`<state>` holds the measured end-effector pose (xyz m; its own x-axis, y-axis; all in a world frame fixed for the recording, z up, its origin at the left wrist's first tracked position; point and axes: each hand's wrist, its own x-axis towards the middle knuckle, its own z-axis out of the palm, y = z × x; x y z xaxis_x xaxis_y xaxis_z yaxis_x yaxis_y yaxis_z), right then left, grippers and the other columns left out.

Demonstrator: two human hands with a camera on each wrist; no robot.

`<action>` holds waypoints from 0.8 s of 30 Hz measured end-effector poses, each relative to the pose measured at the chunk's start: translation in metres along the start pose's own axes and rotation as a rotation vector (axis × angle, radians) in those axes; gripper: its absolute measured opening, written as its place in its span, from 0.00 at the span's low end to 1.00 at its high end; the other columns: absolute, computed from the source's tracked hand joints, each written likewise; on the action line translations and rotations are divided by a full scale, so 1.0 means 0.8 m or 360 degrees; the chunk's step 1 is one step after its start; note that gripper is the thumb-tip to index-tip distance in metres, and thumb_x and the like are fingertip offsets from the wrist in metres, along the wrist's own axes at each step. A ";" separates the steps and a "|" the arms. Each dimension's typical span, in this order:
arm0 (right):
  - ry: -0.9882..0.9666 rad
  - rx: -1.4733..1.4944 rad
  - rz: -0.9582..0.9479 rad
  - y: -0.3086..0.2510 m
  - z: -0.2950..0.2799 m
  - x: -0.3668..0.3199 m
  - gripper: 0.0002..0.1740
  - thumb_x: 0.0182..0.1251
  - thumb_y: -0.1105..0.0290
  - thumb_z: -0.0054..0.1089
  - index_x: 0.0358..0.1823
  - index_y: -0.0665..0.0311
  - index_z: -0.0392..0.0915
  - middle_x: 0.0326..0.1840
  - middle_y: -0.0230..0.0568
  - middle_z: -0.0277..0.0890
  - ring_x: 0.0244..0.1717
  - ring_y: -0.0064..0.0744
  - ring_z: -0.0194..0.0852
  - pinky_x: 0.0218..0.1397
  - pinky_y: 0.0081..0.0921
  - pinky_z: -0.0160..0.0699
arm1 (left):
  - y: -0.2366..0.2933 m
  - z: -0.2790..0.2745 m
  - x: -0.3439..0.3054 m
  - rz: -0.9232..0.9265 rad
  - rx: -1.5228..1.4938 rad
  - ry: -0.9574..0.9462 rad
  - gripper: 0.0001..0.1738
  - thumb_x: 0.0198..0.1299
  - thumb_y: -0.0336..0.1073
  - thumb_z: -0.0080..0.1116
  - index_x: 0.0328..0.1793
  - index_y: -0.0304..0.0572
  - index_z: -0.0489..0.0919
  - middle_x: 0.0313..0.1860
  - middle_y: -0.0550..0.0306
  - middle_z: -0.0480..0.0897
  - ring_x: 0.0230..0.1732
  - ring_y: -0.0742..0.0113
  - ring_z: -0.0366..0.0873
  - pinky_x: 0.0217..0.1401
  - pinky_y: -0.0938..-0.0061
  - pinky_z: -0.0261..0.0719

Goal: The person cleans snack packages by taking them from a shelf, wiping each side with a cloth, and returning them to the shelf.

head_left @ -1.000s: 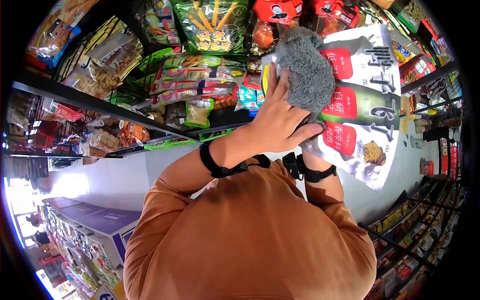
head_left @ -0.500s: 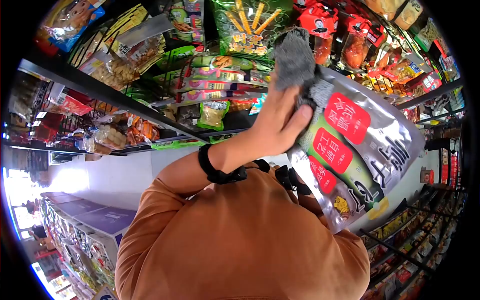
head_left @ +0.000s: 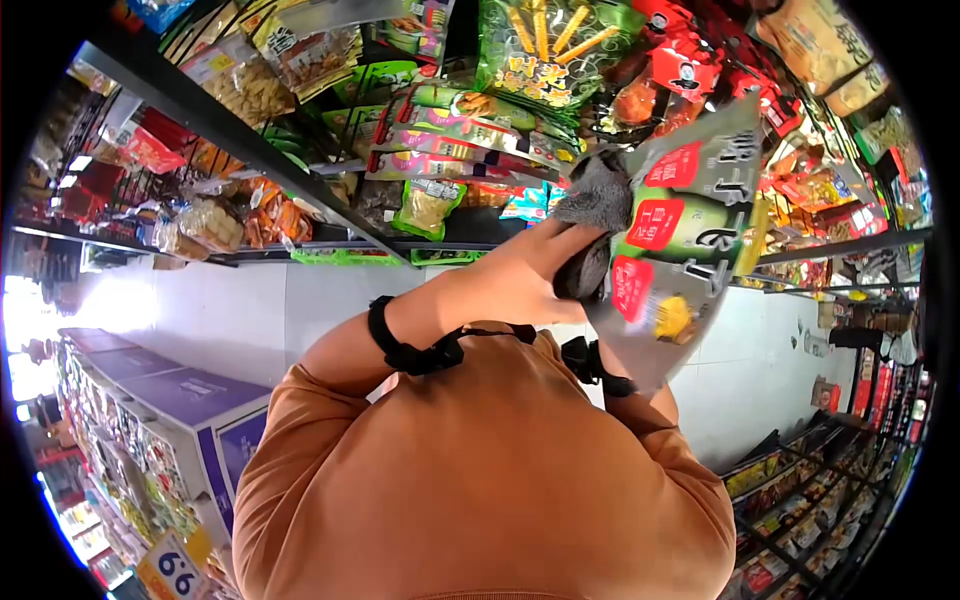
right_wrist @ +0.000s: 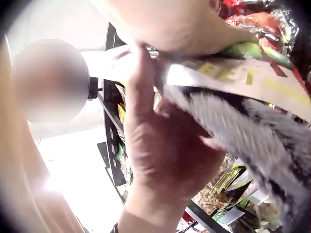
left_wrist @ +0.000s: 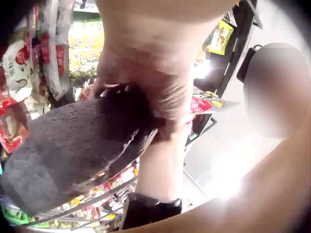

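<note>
My left hand (head_left: pixel 500 285) grips a grey fluffy cloth (head_left: pixel 597 190), pressing it around the left edge of a silver and green packet (head_left: pixel 690 200) with red labels. The packet stands tilted and bent in front of the shelf. My right hand is hidden behind it in the head view. The right wrist view has my right hand (right_wrist: pixel 170 24) at the top, close against the packet (right_wrist: pixel 243 77), its fingers mostly out of sight. In the left wrist view the cloth (left_wrist: pixel 73 145) hangs out from under my left hand (left_wrist: pixel 146 58).
Shelves of snack packets (head_left: pixel 460 140) rise in front, with a black shelf rail (head_left: pixel 230 130) slanting at the left. Red-topped packets (head_left: pixel 685 65) lie behind the silver one. A purple-topped case (head_left: pixel 180 395) is at lower left, and dark racks (head_left: pixel 800 490) at lower right.
The silver packet has swung leftward and upward at its lower end and now looks bent. My left hand and the cloth have moved lower along its edge. The head view has shifted.
</note>
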<state>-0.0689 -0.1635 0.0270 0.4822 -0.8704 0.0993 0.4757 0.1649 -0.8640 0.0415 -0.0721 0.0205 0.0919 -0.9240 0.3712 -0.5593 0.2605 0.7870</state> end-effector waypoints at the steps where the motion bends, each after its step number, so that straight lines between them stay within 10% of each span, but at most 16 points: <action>1: 0.0116 -0.0119 0.0042 -0.008 0.003 0.007 0.37 0.73 0.46 0.39 0.74 0.66 0.53 0.73 0.51 0.56 0.70 0.42 0.57 0.71 0.38 0.55 | -0.005 -0.001 -0.005 0.0151 -0.0002 0.0114 0.40 0.52 0.44 0.68 0.68 0.37 0.65 0.60 0.37 0.70 0.60 0.39 0.70 0.62 0.57 0.70; 5: -0.0558 -0.0542 -0.0085 -0.006 -0.032 0.044 0.33 0.69 0.63 0.51 0.73 0.67 0.55 0.69 0.46 0.61 0.62 0.32 0.62 0.66 0.30 0.59 | -0.027 -0.016 -0.048 -0.0272 -0.0358 0.0354 0.08 0.68 0.30 0.46 0.48 0.35 0.74 0.36 0.52 0.77 0.36 0.62 0.73 0.43 0.68 0.73; 9: -0.0950 -0.0368 0.0589 0.015 -0.051 0.054 0.35 0.62 0.70 0.63 0.70 0.65 0.60 0.60 0.41 0.71 0.50 0.27 0.70 0.54 0.24 0.69 | -0.037 -0.035 -0.094 -0.0595 -0.0846 0.0510 0.10 0.69 0.36 0.52 0.43 0.35 0.74 0.29 0.68 0.73 0.31 0.81 0.65 0.32 0.78 0.65; 12: -0.1215 -0.0469 0.0804 0.043 -0.064 0.052 0.16 0.64 0.66 0.64 0.49 0.67 0.79 0.39 0.30 0.78 0.37 0.19 0.71 0.42 0.19 0.69 | -0.046 -0.049 -0.118 -0.0925 -0.0621 0.0522 0.10 0.69 0.36 0.52 0.46 0.35 0.75 0.29 0.70 0.73 0.30 0.81 0.64 0.31 0.78 0.65; 16: -0.0686 -0.0582 0.0749 0.053 -0.016 0.049 0.15 0.68 0.61 0.61 0.38 0.69 0.81 0.29 0.28 0.78 0.30 0.14 0.69 0.32 0.16 0.65 | -0.044 -0.049 -0.144 -0.0638 -0.0078 0.1211 0.16 0.66 0.35 0.58 0.55 0.33 0.74 0.30 0.65 0.76 0.30 0.82 0.70 0.32 0.84 0.69; 17: -0.0653 -0.0450 0.0803 0.057 -0.023 0.055 0.15 0.69 0.63 0.58 0.46 0.68 0.78 0.41 0.38 0.81 0.37 0.22 0.78 0.40 0.22 0.74 | -0.035 -0.047 -0.158 -0.1029 -0.0453 0.1408 0.17 0.64 0.34 0.60 0.56 0.34 0.73 0.31 0.63 0.78 0.31 0.81 0.73 0.33 0.83 0.71; 22: -0.0334 0.0314 0.0966 0.062 0.024 0.052 0.24 0.74 0.58 0.48 0.62 0.67 0.67 0.62 0.45 0.72 0.60 0.38 0.73 0.64 0.36 0.70 | -0.054 -0.066 -0.243 -0.1105 -0.0700 0.1838 0.16 0.64 0.33 0.60 0.56 0.38 0.74 0.34 0.63 0.77 0.28 0.78 0.74 0.30 0.81 0.74; 24: -0.0173 0.0415 0.0975 0.060 0.048 0.046 0.13 0.71 0.64 0.53 0.50 0.63 0.74 0.48 0.37 0.79 0.50 0.29 0.77 0.56 0.28 0.74 | -0.058 -0.069 -0.247 -0.1061 -0.0749 0.1874 0.15 0.64 0.33 0.59 0.55 0.38 0.74 0.34 0.62 0.78 0.28 0.78 0.74 0.29 0.81 0.74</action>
<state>-0.0002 -0.1701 0.0085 0.7862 -0.5346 -0.3099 0.2483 0.7326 -0.6337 0.0945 0.1135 -0.0623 0.9713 -0.2029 -0.1240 0.1579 0.1604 0.9743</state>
